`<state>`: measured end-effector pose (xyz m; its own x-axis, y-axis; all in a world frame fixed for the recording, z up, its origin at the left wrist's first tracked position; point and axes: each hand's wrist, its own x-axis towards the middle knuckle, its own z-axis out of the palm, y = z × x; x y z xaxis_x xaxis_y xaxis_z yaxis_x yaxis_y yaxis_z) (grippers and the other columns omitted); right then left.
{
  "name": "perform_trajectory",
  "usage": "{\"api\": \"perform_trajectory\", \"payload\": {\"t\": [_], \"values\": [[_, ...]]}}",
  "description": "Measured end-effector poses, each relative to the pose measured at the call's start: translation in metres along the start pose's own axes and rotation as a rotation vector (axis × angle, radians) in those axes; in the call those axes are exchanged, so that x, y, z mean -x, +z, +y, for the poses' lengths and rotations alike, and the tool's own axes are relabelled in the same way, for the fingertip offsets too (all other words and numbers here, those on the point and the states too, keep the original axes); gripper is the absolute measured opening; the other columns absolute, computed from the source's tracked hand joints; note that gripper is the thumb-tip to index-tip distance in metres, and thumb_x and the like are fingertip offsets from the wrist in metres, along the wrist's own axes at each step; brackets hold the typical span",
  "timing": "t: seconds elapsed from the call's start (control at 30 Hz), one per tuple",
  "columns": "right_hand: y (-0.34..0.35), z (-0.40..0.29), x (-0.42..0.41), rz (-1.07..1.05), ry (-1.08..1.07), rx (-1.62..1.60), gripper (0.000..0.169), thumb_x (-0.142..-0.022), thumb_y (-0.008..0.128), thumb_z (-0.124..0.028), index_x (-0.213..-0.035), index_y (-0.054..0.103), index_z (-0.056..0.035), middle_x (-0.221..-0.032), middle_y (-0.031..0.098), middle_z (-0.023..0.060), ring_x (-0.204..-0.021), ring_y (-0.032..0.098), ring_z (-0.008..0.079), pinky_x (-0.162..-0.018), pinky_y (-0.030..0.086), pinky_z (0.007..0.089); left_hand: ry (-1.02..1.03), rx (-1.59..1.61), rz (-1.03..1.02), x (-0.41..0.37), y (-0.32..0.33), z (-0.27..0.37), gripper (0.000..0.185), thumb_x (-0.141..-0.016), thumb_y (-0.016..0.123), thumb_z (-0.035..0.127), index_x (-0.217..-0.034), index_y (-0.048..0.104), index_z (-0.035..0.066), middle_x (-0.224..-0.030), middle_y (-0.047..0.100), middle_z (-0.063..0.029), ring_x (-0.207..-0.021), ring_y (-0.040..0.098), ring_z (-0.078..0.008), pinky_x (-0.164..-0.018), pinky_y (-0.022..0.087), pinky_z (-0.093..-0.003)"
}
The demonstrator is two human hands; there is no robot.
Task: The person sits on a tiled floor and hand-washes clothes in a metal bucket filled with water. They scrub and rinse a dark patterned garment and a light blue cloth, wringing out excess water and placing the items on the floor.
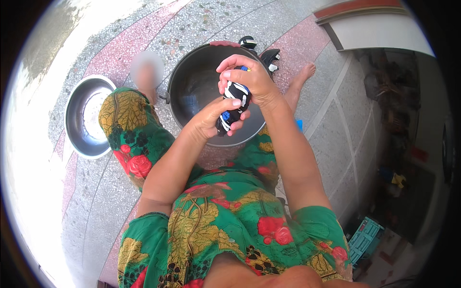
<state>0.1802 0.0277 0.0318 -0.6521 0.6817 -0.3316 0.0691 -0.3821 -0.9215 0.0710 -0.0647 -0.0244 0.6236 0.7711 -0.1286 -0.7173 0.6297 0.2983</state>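
Note:
My left hand [221,117] and my right hand [248,79] are both closed around a bunched black cloth [237,94] with white and blue parts. The right hand grips its upper end and the left hand its lower end. The bundle is held above a large dark round basin [194,77], which has a pink patch on its far rim. The basin stands on the floor between my legs. Much of the cloth is hidden by my fingers.
A smaller oval-looking metal basin [74,118] stands on the speckled floor at the left, beside my knee. Black and white items [271,59] lie just beyond the large basin's right rim. A turquoise plastic crate [365,241] is at the lower right.

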Motion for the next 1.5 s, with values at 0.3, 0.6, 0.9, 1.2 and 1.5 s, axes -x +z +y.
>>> {"api": "perform_trajectory", "payload": {"t": [0.3,0.6,0.9,1.2,1.5], "values": [[-0.011,0.063,0.0,0.28,0.163,0.337,0.01,-0.074,0.049,0.0,-0.08,0.058,-0.0005,-0.063,0.056,0.0056,-0.056,0.057,0.0119,-0.051,0.046,0.0244,-0.109,-0.319,0.407,-0.02,-0.017,-0.037,0.015,-0.072,0.06,0.018,-0.076,0.053,0.005,-0.062,0.05,-0.0029,-0.044,0.048,-0.0098,-0.032,0.034,-0.0228],[-0.005,0.089,-0.017,0.338,0.161,0.458,0.006,-0.073,0.053,-0.003,-0.074,0.059,-0.0012,-0.059,0.056,0.0053,-0.051,0.056,0.012,-0.048,0.045,0.0257,-0.113,-0.404,0.606,-0.022,-0.038,-0.048,0.018,-0.067,0.062,0.02,-0.073,0.054,0.005,-0.058,0.05,-0.0031,-0.043,0.048,-0.0109,-0.033,0.036,-0.0242],[-0.019,0.104,0.002,0.547,0.009,0.155,0.013,-0.085,0.05,-0.008,-0.095,0.054,-0.001,-0.08,0.057,0.0091,-0.064,0.059,0.0159,-0.058,0.049,0.0266,0.064,-0.683,0.756,-0.019,-0.032,-0.052,0.044,-0.061,0.07,0.024,-0.091,0.05,-0.001,-0.062,0.056,-0.0103,-0.046,0.055,-0.017,-0.039,0.042,-0.0298],[0.002,0.118,0.036,0.452,-0.188,-0.149,0.055,-0.089,0.056,-0.028,-0.131,0.034,-0.001,-0.115,0.049,0.0071,-0.102,0.051,0.0156,-0.086,0.042,0.0289,0.515,-1.268,0.921,-0.026,-0.03,-0.037,0.066,-0.068,0.068,0.029,-0.119,0.038,0.001,-0.107,0.052,-0.0234,-0.097,0.054,-0.0393,-0.084,0.044,-0.0404],[0.005,0.089,0.065,0.647,-0.289,-0.382,0.042,-0.087,0.06,-0.022,-0.122,0.043,-0.0055,-0.105,0.055,0.0045,-0.092,0.056,0.0133,-0.077,0.046,0.0288,0.414,-0.621,0.365,-0.019,-0.011,-0.033,0.042,-0.084,0.057,0.025,-0.119,0.043,0.004,-0.099,0.054,-0.0061,-0.087,0.054,-0.0132,-0.075,0.044,-0.028]]}}
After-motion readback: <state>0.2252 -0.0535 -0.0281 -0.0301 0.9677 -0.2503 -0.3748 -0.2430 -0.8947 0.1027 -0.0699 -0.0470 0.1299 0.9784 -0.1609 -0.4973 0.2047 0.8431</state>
